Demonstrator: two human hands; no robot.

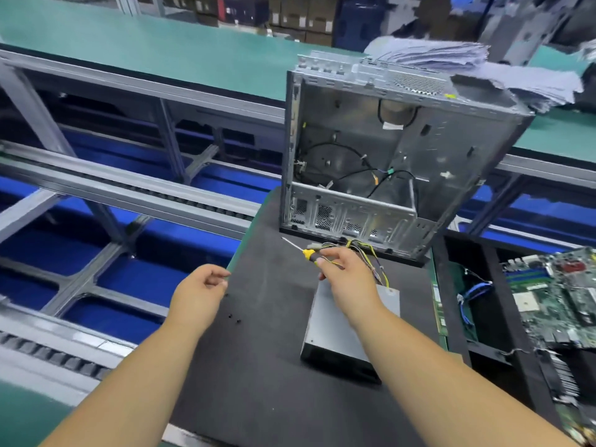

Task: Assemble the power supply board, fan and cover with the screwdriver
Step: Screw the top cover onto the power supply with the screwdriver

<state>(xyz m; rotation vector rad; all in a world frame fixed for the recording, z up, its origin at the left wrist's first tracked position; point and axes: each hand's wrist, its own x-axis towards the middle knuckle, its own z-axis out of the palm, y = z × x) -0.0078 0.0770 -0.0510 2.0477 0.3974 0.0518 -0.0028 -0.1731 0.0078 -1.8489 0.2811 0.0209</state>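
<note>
Two hands: right (346, 274) grips yellow-handled screwdriver (301, 250); left (200, 290) loosely curled, seemingly empty, above foam mat (271, 366).

**Screwdriver in hand over the power supply**

The right hand (346, 272) grips a yellow-handled screwdriver (301, 250) above the power supply (332, 330) lying on the dark surface (258, 366). The left hand (201, 290) hovers loosely curled, holding nothing. An open metal case (387, 156) stands behind.

arms: bare to frame edge | hands (200, 288): ungloved, no rings
</note>
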